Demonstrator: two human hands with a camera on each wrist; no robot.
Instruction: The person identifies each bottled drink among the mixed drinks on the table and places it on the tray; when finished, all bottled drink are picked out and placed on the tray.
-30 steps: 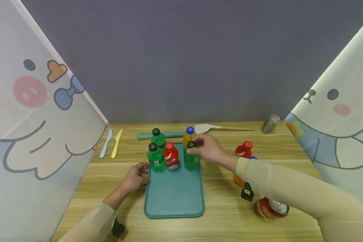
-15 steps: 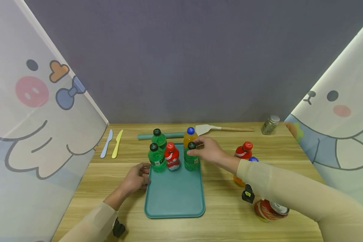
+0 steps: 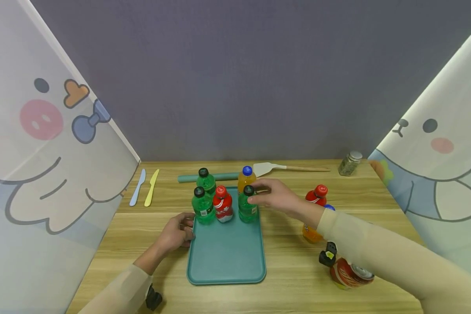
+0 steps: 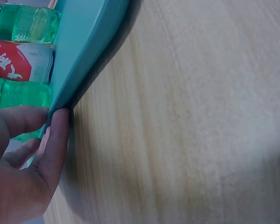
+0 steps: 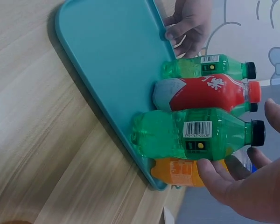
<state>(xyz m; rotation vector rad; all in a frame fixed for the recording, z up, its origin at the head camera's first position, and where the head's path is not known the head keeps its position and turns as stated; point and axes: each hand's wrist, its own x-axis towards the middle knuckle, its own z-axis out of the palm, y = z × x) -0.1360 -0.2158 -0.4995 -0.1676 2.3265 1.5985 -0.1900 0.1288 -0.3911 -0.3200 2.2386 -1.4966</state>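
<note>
Teal plastic forms the tray [image 3: 226, 261] that lies on the wooden table [image 3: 282, 292], a little left of the middle and nearer the front edge than the back. We see five bottles standing upright at the tray's far end: a green bottle [image 3: 247, 204] at the far right corner, a red bottle [image 3: 222, 203] just left of it, a second green bottle [image 3: 202, 205] at the left edge, a third green bottle [image 3: 206, 180] behind that one, and an orange bottle [image 3: 245, 177] at the far edge behind the first.

Our right hand [image 3: 276, 197] is beside the first green bottle with its fingers loosely spread; in the wrist view the fingertips [image 5: 210, 169] lie at the bottle's side near its neck, but they do not curl round it, and we cannot tell whether they quite touch. Our left hand [image 3: 176, 231] is at the tray's left edge, the thumb and fingers [image 4: 56, 140] pinching the rim.

Right of the tray stand another red bottle [image 3: 317, 194] and another orange bottle [image 3: 312, 233], partly hidden by our right sleeve, and a red can [image 3: 349, 274] lies near the front right corner. Along the back edge lie a teal roll [image 3: 208, 176], a spatula [image 3: 286, 167] and a jar [image 3: 350, 162]; a blue knife [image 3: 137, 187] and a yellow knife [image 3: 151, 187] lie near the left edge.
</note>
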